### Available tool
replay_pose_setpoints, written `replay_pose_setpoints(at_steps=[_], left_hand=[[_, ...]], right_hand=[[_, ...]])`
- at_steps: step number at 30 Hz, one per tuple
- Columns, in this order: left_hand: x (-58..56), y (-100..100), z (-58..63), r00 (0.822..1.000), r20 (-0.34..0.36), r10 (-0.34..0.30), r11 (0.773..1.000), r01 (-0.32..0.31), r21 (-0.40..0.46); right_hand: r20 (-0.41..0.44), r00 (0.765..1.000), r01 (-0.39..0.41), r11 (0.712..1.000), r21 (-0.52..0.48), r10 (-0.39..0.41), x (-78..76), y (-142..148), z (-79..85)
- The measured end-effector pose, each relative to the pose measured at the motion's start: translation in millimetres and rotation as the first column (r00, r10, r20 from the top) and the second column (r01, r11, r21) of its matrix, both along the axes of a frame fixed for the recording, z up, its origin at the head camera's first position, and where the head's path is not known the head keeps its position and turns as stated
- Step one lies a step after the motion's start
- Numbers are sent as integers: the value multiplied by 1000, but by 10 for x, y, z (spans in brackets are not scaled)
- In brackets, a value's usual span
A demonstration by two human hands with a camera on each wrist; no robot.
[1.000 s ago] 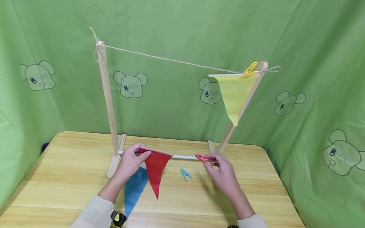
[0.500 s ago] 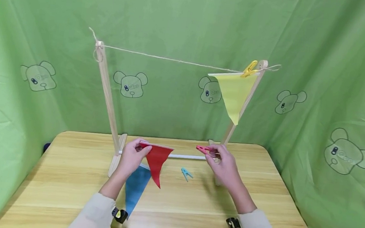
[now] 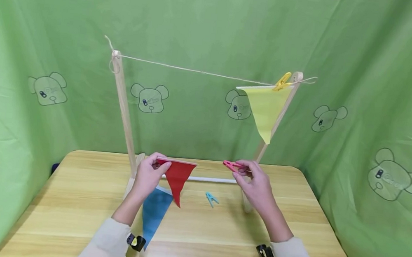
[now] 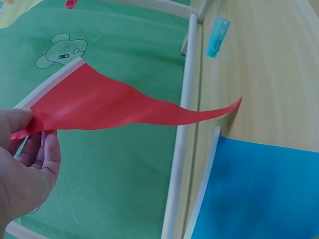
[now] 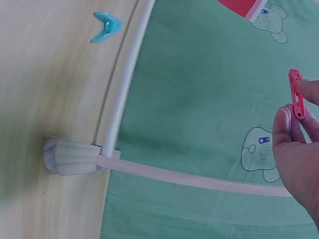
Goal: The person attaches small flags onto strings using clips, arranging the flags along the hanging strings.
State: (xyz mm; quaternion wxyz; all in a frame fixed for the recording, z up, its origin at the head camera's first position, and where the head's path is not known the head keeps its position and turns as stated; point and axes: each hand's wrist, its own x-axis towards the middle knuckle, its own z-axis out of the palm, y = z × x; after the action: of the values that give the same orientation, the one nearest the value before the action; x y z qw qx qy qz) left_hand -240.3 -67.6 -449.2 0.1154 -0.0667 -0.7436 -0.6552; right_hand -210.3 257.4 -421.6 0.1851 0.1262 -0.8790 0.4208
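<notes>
My left hand [image 3: 148, 176] pinches a red triangular pennant [image 3: 179, 177] by the left end of its white top edge; its tip dangles, curling slightly in the left wrist view. Between thumb and fingers, my right hand [image 3: 258, 187] holds a red clothespin [image 5: 296, 93], its nose pointing left toward the pennant. A blue pennant [image 3: 155, 210] lies on the table below my left hand. The light-blue clothespin [image 3: 212, 199] rests on the table between the hands. Higher up, a yellow pennant [image 3: 267, 109] hangs from the twine [image 3: 196, 71], clipped by a yellow clothespin [image 3: 282, 81].
Two wooden posts, the left post [image 3: 123, 108] and the right post [image 3: 293, 89], carry the twine. A white rod [image 3: 212, 180] joins them low down, behind the hands. Green printed cloth [image 3: 200, 28] surrounds the wooden table [image 3: 217, 245].
Both hands have risen a little, lifting the red pennant and the red clothespin above the white rod. The blue pennant and light-blue clothespin stay on the table.
</notes>
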Motion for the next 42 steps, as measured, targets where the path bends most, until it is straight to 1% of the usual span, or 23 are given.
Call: replay_pose_setpoints(at_steps=[5, 10, 13, 17, 24, 32, 37, 42], left_hand=[[-8, 0, 47, 1000, -9, 16, 1000, -16, 3], [-35, 3, 113, 999, -44, 29, 1000, -28, 11], [-49, 0, 161, 998, -55, 32, 999, -30, 36], [-53, -9, 223, 999, -40, 26, 998, -24, 62], [-96, -14, 335, 999, -36, 18, 997, -15, 81], [-155, -45, 441, 999, -42, 25, 995, -21, 93], [-199, -72, 523, 998, -59, 34, 993, -27, 116], [-202, -59, 611, 997, -68, 36, 990, -27, 135]], right_hand=[[-37, 999, 10, 1000, 6, -10, -19, -2, 55], [-76, 997, 3, 1000, 0, -3, -36, -16, 143], [-84, 996, -6, 1000, 0, 6, -55, -29, 195], [-82, 997, -8, 1000, 1, 8, -57, -36, 263], [-88, 996, -8, 1000, -5, 7, -63, -34, 383], [-89, 996, -7, 1000, 6, 8, -73, -31, 461], [-108, 994, -15, 1000, 8, 16, -79, -25, 532], [-137, 990, -26, 1000, 10, 27, -92, -28, 640]])
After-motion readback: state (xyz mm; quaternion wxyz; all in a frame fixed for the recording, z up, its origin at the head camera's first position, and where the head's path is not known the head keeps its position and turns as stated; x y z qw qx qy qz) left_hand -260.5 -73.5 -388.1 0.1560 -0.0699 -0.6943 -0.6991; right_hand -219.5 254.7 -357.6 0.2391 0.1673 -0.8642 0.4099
